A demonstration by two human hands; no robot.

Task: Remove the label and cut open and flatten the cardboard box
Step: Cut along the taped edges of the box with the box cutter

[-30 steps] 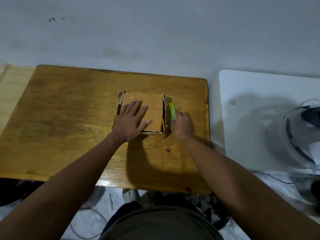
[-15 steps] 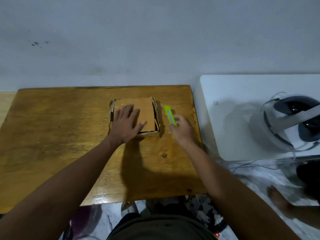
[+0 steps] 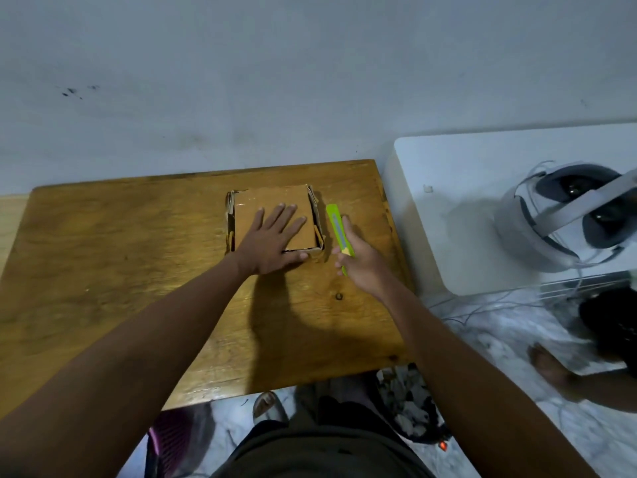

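Table of glossy brown wood (image 3: 120, 257) bears the small square brown cardboard box (image 3: 275, 205) near its far edge; left hand (image 3: 272, 239) lies flat on the box, fingers spread; right hand (image 3: 362, 267), just right of the box, grips a lime-green utility knife (image 3: 337, 229)

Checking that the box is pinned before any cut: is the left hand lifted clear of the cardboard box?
No, the left hand lies flat, fingers spread, on top of the cardboard box on the wooden table.

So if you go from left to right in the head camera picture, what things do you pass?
Flat brown cardboard box → lime-green utility knife → white side table → grey-white headset.
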